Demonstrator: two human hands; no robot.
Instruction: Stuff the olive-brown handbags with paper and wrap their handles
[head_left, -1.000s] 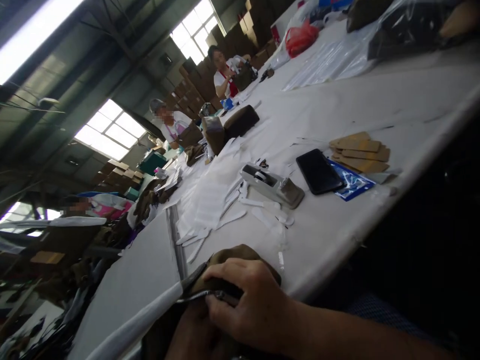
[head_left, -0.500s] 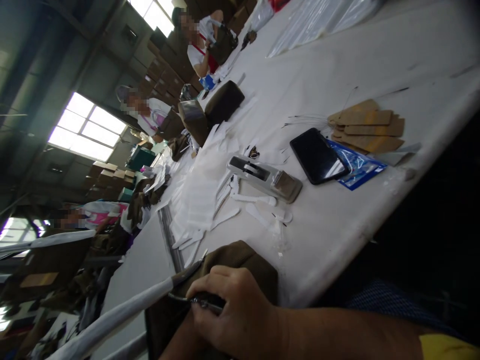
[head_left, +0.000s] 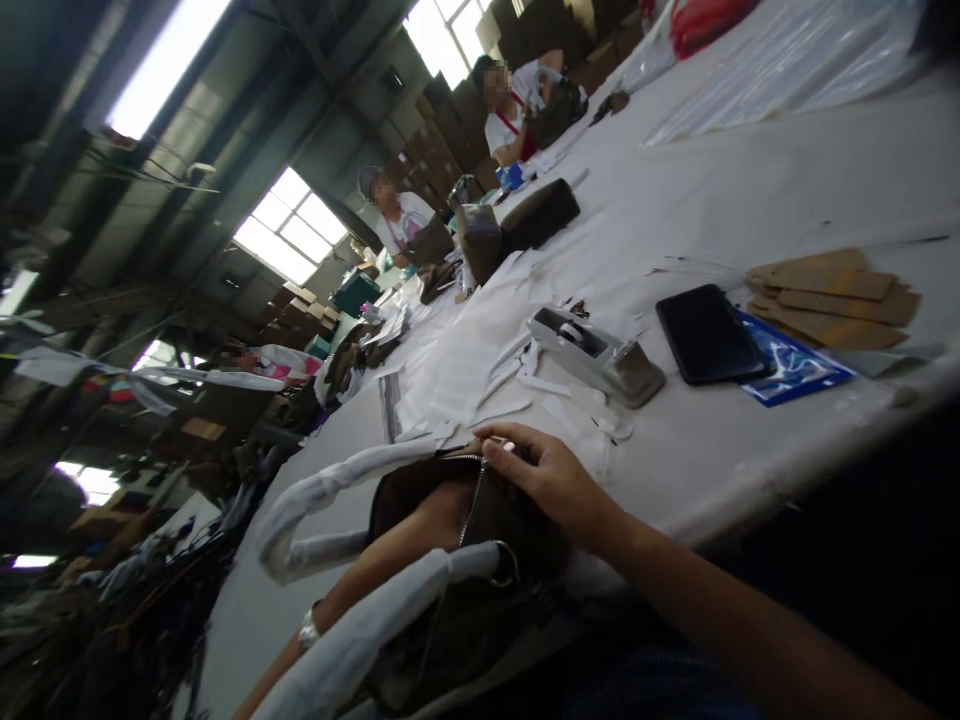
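A dark olive-brown handbag (head_left: pixel 517 540) lies tilted at the near edge of the table, its zipped top open. White wrapping covers its handles (head_left: pixel 375 620). My left hand (head_left: pixel 450 505) reaches inside through the zipper opening; its fingers are hidden in the bag, and a wristband shows on the forearm. Thumb and forefinger of my right hand (head_left: pixel 540 470) pinch the bag's rim at the far end of the zipper (head_left: pixel 472 500), where something shiny shows between them.
Beyond the bag are a tape dispenser (head_left: pixel 596 355), a black phone (head_left: pixel 709 335) on a blue packet (head_left: pixel 806 370), brown card tags (head_left: pixel 840 295) and white strips (head_left: pixel 465 370). Two brown bags (head_left: pixel 540 215) stand farther off. Co-workers (head_left: pixel 514 115) sit along the table's far side.
My view has swung, so the table items appear farther right. The bag's mouth now shows open, with my left forearm in it. My right hand has moved to the zipper's far end.
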